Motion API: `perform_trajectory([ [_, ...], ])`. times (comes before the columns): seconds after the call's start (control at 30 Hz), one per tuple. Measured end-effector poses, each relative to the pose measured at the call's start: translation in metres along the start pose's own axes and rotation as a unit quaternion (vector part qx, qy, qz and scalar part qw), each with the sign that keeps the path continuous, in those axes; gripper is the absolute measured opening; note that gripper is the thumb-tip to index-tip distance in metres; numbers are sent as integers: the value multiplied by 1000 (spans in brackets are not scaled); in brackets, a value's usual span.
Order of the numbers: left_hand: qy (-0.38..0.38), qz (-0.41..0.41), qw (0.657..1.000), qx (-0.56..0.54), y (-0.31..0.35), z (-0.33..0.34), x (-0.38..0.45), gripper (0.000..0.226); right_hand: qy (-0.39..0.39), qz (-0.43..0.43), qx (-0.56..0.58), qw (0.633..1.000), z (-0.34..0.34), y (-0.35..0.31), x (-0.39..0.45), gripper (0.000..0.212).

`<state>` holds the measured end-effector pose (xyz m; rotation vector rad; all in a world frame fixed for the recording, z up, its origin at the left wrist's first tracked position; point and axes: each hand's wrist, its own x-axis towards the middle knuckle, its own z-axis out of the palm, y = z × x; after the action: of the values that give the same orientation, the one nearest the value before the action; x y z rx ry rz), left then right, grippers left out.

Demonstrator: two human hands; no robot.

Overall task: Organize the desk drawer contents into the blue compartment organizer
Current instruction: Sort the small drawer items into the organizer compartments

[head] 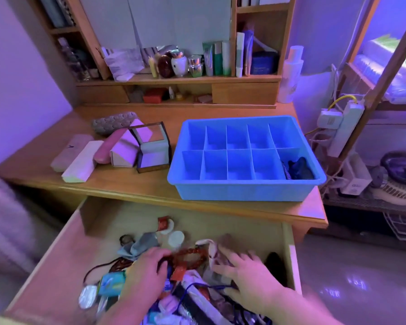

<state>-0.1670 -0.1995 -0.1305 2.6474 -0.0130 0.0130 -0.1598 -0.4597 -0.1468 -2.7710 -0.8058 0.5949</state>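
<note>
Left hand (pixel 145 270) down in the open drawer (pixel 63 249), fingers curled over a string of red-brown beads (pixel 188 255); whether it truly grips them or only rests on them, cannot tell, the fingertips being hidden. Right hand (pixel 249 275) just beside it, blurred, fingers spread and relaxed, holding nothing visible, its tips near a pale shell-like piece (pixel 210 248).

Clutter lies heaped under and around both hands: a grey cloth pouch (pixel 141 245) beyond the left hand, a teal packet (pixel 111 281) to its outer side, a round white lid (pixel 175 239) and a small red packet (pixel 163 222) farther off toward the drawer's back.

Blue organizer (pixel 244 193) sits on the desk (pixel 127 184) well beyond the hands, up and a little toward the right hand's side. Probably parked close to the drawer so each item needs only a short lift. One near compartment, at the right end, holds a dark bundle (pixel 298 168); the others appear bare.

Judgement: sorting barely begun; beads look the likely next pick.
</note>
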Motion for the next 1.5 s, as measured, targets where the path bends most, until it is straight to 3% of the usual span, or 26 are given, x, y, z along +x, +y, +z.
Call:
perform_trajectory([
  [0.13,-82,-32,993,73,-24,12,-7,33,-45,35,6,998,18,4,4,63],
  [0.27,-48,-41,997,39,-25,7,-2,27,-23,44,14,999,23,6,1,63],
  [0.43,-189,-54,972,129,-28,3,8,81,60,95,29,993,20,1,-6,54],
  [0.53,-248,-48,958,134,-29,1,5,99,100,126,47,986,21,-1,-6,46],
  [0.7,-141,-4,981,134,-20,-15,0,88,160,107,96,977,11,-5,-13,38],
  [0.83,-48,-6,995,-87,15,-32,-4,97,237,101,248,934,-19,-21,-16,15],
  [0.97,-7,73,988,-139,68,-31,0,104,93,94,523,842,-54,-43,-17,20],
  [1.1,-42,134,971,-193,107,-32,11,83,142,104,512,841,-81,-34,-27,8],
  [1.17,-68,142,961,-226,119,-39,23,62,183,132,487,844,-98,-19,-36,17],
  [1.23,-44,159,961,-223,131,-43,34,45,236,139,473,838,-114,-8,-44,20],
  [1.3,19,185,957,-224,146,-45,43,33,305,153,528,778,-126,0,-49,21],
  [1.4,131,265,934,-200,177,-44,53,27,367,177,659,632,-141,6,-55,21],
  [1.5,207,363,902,-104,204,-38,60,24,359,161,728,561,-152,10,-61,33],
])
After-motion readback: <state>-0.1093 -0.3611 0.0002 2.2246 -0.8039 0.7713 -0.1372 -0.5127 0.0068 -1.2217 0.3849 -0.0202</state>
